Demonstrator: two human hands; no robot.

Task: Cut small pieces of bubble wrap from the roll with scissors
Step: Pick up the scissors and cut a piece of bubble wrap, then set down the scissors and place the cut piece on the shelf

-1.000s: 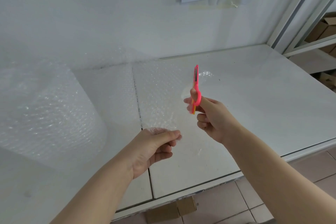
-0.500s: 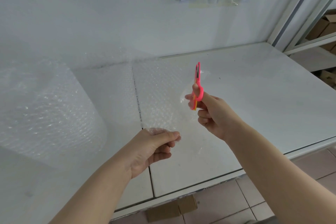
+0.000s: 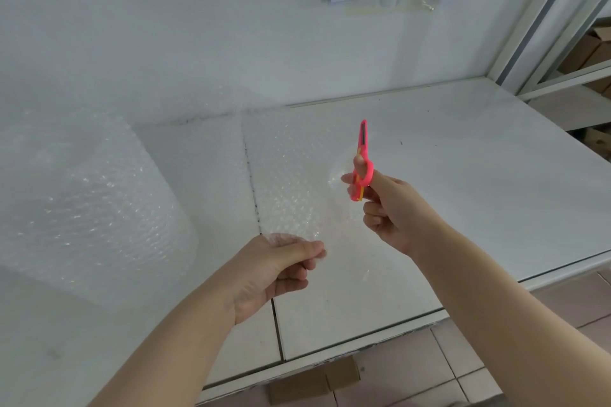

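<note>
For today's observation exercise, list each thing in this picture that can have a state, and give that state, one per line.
Scissors: blades closed, pointing up, held in the air.
Right hand: closed on the scissors' handles.
Left hand: pinching the sheet's near edge.
Sheet: unrolled, lifted off the table, not yet cut free.
Roll: on the table at left, partly unwound.
Table: white, bearing the roll.

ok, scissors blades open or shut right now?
Shut. The scissors in the right hand show one narrow blade line pointing up, no gap, held edge-on beside the bubble wrap.
</note>
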